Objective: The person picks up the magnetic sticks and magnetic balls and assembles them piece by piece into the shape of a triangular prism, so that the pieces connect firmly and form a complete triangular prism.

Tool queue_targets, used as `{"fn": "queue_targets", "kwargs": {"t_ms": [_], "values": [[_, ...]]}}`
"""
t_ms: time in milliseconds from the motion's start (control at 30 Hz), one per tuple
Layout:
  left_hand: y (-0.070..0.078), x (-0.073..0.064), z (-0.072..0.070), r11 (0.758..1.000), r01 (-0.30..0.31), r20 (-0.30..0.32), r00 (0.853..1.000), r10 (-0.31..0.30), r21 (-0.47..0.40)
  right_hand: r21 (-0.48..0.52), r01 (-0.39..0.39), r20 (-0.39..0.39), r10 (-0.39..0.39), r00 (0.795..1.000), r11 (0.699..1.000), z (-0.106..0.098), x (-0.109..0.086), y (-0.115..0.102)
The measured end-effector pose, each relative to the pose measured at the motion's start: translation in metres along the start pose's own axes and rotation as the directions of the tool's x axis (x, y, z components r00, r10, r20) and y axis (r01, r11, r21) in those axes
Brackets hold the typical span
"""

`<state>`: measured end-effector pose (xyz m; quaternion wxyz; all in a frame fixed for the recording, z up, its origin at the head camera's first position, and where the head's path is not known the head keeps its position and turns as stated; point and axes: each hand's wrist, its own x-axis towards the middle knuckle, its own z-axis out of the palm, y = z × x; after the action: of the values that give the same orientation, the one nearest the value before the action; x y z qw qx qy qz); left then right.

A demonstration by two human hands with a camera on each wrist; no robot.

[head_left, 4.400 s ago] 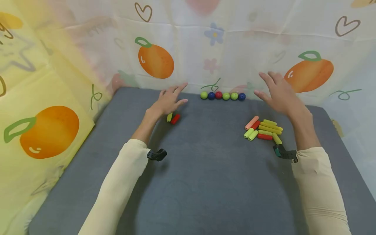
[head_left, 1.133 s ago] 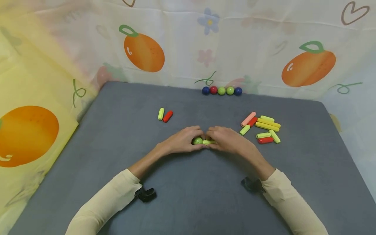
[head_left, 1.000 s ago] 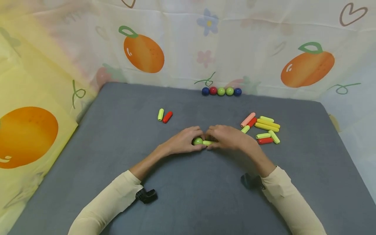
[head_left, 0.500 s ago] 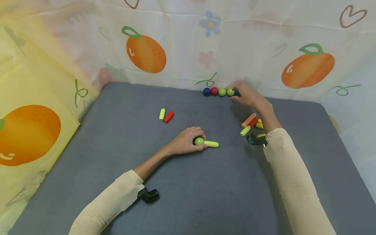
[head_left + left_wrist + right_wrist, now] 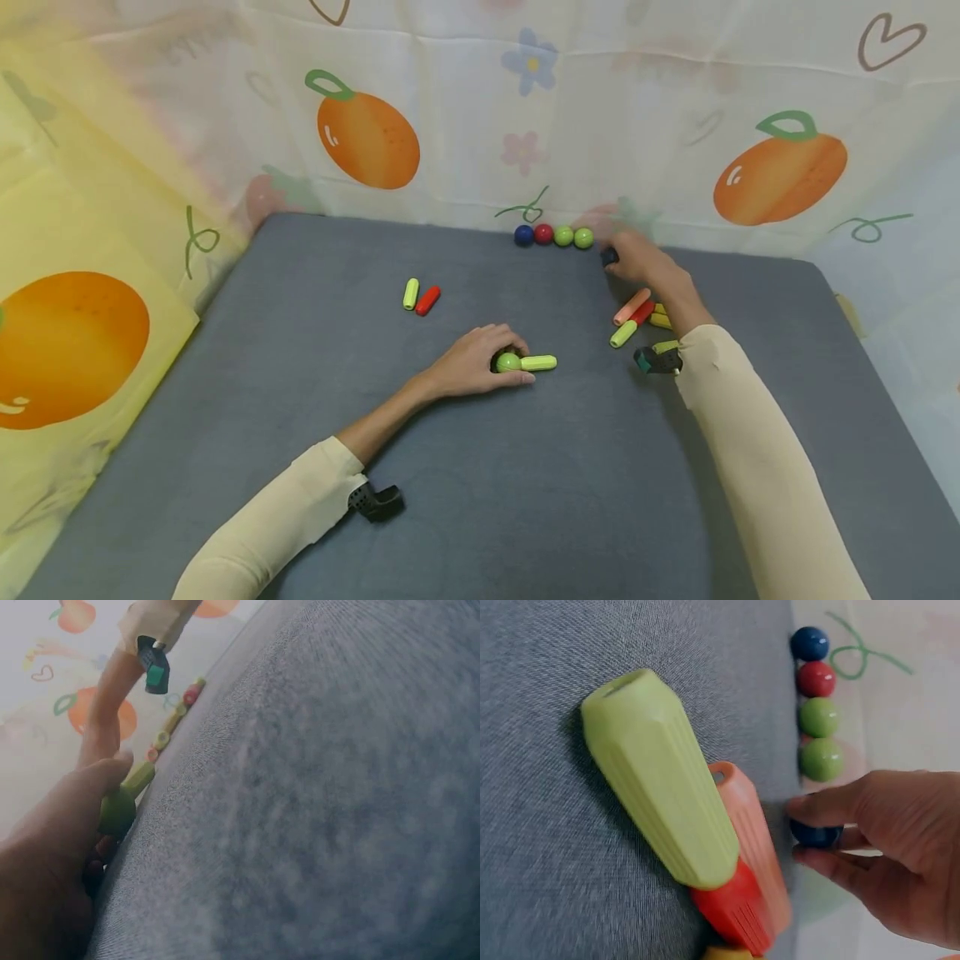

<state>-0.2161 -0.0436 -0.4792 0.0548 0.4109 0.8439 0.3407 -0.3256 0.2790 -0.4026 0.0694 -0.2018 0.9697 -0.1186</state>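
In the head view my left hand rests on the table, its thumb and fingers curled round a green ball. A light-green rod lies end-on against that ball, pointing right. Both the ball and the rod also show in the left wrist view. At the table's back edge my right hand pinches a dark blue ball between thumb and fingers. Left of it a row of balls stays by the wall cloth: one blue, one red and two green.
Under the right forearm lies a group of rods: salmon, red, light green and yellow, partly hidden. A light-green rod and a red rod lie at the back left. A patterned cloth hangs behind the grey table.
My right hand has left the light-green rod beside the left hand, reached to the back row and drawn the rightmost blue ball slightly away. The left hand stays at the green ball.
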Motion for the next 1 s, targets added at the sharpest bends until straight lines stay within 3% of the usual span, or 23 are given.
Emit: {"fn": "queue_targets", "kwargs": {"t_ms": [100,200,333,567,767,1000], "values": [[-0.001,0.001,0.000,1.000,-0.004,0.001,1.000,0.004,0.007,0.000,-0.038,0.026,0.038,0.999,0.999,-0.006,-0.010,-0.008],[-0.001,0.000,-0.001,1.000,0.006,-0.012,1.000,-0.006,0.011,0.023,-0.020,0.011,0.020,1.000,1.000,-0.010,-0.022,-0.023],[0.000,0.000,0.000,1.000,0.025,-0.025,0.999,-0.025,-0.006,0.054,0.057,0.019,-0.058,0.998,0.997,-0.009,-0.044,-0.045],[0.003,0.000,0.002,0.999,0.022,-0.038,0.999,-0.024,-0.050,0.111,0.169,0.131,-0.183,0.974,0.979,0.007,-0.081,-0.080],[0.004,0.002,0.001,0.997,0.023,-0.058,0.998,-0.027,-0.079,0.164,0.214,0.246,-0.250,0.937,0.963,0.024,-0.091,-0.094],[0.004,0.002,0.003,0.996,0.014,-0.073,0.997,-0.021,-0.094,0.225,0.246,0.230,-0.297,0.927,0.943,0.035,-0.090,-0.101]]}}
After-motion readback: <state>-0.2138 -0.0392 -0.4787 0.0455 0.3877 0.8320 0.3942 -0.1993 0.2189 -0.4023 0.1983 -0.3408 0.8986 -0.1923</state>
